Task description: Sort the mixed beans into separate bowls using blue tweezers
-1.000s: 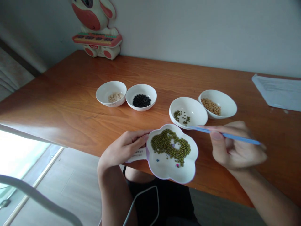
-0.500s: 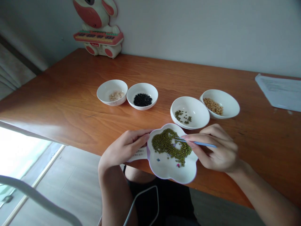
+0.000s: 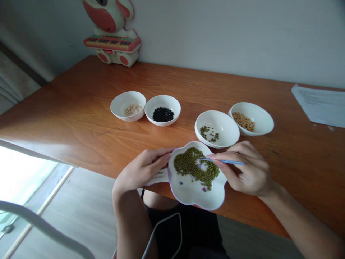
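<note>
Green beans (image 3: 192,167) lie heaped toward the far side of a flower-shaped dish (image 3: 185,192), which is above the near edge of the wooden table (image 3: 81,108). Its handle is gripped by the left hand (image 3: 147,167), thumb on top. The right hand (image 3: 248,171) pinches blue tweezers (image 3: 229,162) between closed fingers, tips at the beans; whether they grip one, I cannot tell. Just beyond the dish, a white bowl (image 3: 226,131) contains a few green beans, just beside a bowl of tan beans (image 3: 262,122). Farther left sits a bowl of black beans (image 3: 161,101).
</note>
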Motion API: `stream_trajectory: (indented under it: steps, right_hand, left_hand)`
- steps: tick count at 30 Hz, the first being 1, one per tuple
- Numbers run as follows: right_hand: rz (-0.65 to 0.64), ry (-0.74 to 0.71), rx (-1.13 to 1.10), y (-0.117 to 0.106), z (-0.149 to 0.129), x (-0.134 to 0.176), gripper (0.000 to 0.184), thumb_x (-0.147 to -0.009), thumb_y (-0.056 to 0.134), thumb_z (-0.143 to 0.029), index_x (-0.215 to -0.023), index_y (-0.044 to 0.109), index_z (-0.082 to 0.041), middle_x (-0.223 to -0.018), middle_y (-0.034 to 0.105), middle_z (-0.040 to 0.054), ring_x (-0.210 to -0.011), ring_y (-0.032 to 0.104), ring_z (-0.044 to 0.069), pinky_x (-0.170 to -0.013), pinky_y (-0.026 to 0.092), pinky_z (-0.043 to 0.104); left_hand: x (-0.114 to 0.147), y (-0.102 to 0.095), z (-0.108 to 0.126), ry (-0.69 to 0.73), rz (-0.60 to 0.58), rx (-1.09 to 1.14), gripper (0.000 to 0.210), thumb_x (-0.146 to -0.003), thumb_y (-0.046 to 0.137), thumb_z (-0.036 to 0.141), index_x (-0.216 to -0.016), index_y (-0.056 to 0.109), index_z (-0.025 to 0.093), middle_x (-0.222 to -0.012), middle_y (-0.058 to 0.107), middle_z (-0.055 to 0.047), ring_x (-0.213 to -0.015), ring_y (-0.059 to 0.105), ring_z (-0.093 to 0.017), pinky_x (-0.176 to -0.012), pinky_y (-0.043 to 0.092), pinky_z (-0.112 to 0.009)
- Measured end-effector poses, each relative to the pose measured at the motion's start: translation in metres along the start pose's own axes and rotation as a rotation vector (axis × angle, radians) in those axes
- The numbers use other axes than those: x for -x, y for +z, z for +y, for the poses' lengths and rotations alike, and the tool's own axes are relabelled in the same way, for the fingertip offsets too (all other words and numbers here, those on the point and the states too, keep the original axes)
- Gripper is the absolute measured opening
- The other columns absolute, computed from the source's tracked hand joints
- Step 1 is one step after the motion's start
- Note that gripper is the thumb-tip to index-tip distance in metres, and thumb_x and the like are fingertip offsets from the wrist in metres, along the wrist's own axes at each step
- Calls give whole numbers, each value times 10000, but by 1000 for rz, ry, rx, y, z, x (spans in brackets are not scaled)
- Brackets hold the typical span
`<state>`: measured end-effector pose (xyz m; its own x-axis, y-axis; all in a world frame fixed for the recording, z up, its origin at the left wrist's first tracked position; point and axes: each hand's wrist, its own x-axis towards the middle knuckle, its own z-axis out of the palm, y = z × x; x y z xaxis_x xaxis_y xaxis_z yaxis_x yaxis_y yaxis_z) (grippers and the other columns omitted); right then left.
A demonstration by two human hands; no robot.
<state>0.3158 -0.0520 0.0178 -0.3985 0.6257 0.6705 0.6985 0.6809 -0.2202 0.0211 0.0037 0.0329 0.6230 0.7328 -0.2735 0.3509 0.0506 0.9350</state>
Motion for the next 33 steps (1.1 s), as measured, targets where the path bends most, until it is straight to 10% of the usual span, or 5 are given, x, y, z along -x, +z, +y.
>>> stream_trajectory:
  steps: [33]
  right_hand:
    - [24, 75, -6, 7, -3, 1, 203, -854, 741, -75, -1020, 727, -189, -824, 758, 1, -680, 631, 138, -682, 478, 340]
  left_hand:
    - [-1, 1, 1, -15, -6, 8, 484, -1057, 518, 476, -1449, 665, 233, -1217, 805, -48, -1063, 748, -243, -970, 564, -297]
